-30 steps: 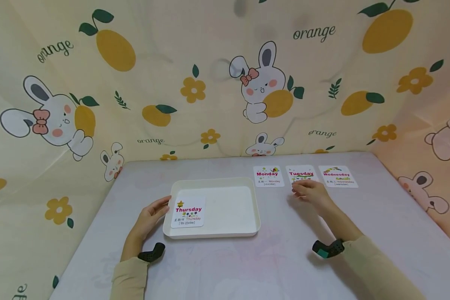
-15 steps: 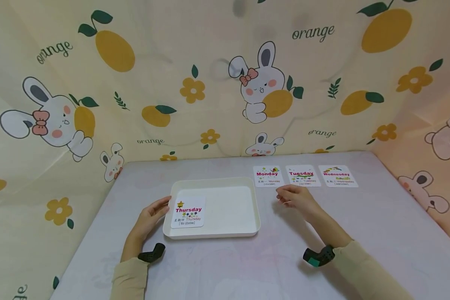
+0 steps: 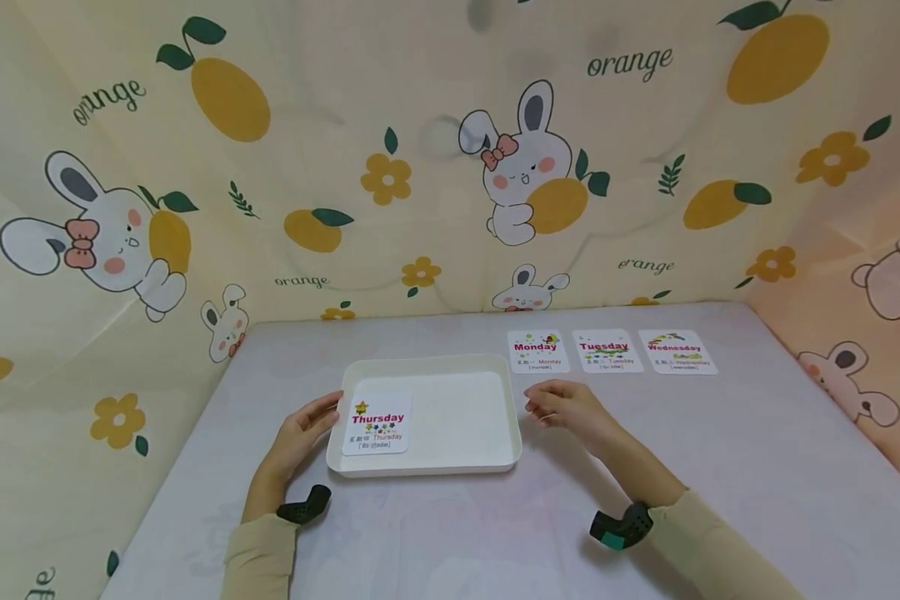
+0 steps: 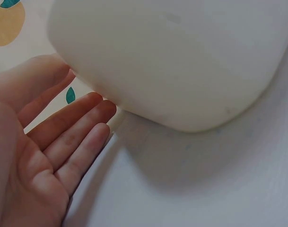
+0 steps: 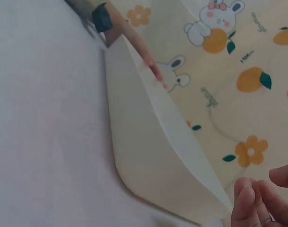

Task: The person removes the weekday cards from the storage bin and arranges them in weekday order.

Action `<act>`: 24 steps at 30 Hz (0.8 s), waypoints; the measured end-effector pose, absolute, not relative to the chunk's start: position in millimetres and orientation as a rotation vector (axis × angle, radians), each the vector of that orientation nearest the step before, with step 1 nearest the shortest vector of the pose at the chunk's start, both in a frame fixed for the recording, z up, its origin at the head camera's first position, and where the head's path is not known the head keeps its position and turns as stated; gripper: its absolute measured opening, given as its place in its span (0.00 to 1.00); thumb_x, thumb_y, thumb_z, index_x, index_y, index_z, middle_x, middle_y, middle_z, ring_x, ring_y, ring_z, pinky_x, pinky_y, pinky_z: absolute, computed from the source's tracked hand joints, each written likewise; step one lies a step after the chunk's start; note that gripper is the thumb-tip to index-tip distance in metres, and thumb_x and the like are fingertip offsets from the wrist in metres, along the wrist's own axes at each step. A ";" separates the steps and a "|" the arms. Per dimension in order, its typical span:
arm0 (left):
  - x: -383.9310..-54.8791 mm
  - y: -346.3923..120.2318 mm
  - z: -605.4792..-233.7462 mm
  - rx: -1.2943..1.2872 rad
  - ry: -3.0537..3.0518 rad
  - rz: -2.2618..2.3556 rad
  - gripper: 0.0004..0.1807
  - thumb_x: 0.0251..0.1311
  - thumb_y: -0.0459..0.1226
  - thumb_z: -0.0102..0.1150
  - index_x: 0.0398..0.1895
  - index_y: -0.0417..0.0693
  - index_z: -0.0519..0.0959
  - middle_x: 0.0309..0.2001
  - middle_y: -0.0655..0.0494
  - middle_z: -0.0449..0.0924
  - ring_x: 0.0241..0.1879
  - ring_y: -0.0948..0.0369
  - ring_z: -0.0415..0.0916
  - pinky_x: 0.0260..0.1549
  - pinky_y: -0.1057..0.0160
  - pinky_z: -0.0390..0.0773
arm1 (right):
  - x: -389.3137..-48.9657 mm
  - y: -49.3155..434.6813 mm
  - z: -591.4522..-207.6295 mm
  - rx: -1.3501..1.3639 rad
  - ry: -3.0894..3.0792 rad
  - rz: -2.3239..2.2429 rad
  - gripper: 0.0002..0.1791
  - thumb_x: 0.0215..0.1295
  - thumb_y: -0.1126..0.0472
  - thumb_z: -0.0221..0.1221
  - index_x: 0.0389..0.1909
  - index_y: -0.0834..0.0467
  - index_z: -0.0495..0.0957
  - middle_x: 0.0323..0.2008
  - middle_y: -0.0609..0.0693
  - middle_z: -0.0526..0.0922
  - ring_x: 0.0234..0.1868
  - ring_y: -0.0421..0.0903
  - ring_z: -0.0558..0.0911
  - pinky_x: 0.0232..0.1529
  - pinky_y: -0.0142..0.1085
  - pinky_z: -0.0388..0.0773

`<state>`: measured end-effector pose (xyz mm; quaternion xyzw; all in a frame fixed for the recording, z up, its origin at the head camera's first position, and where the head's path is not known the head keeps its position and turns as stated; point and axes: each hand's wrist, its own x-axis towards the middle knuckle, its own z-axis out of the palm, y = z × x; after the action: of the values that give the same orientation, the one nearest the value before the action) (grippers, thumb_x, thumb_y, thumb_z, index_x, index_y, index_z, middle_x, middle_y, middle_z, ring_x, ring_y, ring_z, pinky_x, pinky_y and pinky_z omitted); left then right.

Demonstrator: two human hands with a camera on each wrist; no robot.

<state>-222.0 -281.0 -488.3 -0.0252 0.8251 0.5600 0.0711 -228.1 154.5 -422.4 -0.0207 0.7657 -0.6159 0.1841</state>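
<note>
A white tray [image 3: 450, 457] lies on the table. A Thursday card [image 3: 375, 425] is at its left end. My left hand [image 3: 297, 433] touches the tray's left rim; in the left wrist view its fairly straight fingers [image 4: 77, 127] reach the tray's outer wall. Just off the tray's right side hovers my right hand [image 3: 573, 410], holding nothing. Its fingers [image 5: 245, 201] are loosely bent, with the thumb apart from them. Behind it, a Monday card [image 3: 538, 352], a Tuesday card [image 3: 607, 352] and a Wednesday card [image 3: 677, 352] lie in a row.
The pale table [image 3: 435, 533] is bounded at the back and sides by a cloth screen [image 3: 420, 100] printed with rabbits, oranges and flowers. Each wrist wears a black camera mount [image 3: 622, 525].
My right hand has moved left and toward me, from the Tuesday card to beside the tray, leaving that card in the row. My left hand has stayed at the tray's rim.
</note>
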 end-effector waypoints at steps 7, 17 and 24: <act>-223.5 -280.0 -486.2 -0.070 2.484 1.683 0.30 0.66 0.50 0.55 0.69 0.51 0.66 0.72 0.52 0.64 0.71 0.53 0.63 0.67 0.63 0.67 | -223.5 140.0 -421.3 -0.085 2.082 -1.774 0.23 0.72 0.59 0.51 0.56 0.76 0.69 0.31 0.44 0.81 0.32 0.36 0.81 0.36 0.25 0.81; -222.5 -281.8 -487.0 -0.068 2.487 1.674 0.31 0.66 0.50 0.55 0.69 0.51 0.66 0.72 0.52 0.64 0.64 0.70 0.69 0.60 0.78 0.69 | -216.6 111.0 -422.1 -0.169 1.994 -1.783 0.24 0.71 0.58 0.53 0.57 0.75 0.70 0.33 0.44 0.84 0.34 0.35 0.84 0.39 0.26 0.83; -220.9 -280.7 -487.3 -0.062 2.483 1.683 0.30 0.66 0.50 0.54 0.69 0.51 0.66 0.72 0.52 0.64 0.67 0.64 0.68 0.63 0.74 0.69 | -219.4 92.2 -423.8 -0.212 1.891 -1.835 0.26 0.71 0.57 0.53 0.58 0.76 0.68 0.37 0.46 0.86 0.37 0.36 0.85 0.43 0.27 0.83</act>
<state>-220.9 -280.7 -487.3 -0.0205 0.8256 0.5595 0.0705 -219.4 92.2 -423.8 -0.0776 0.6933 -0.6727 0.2464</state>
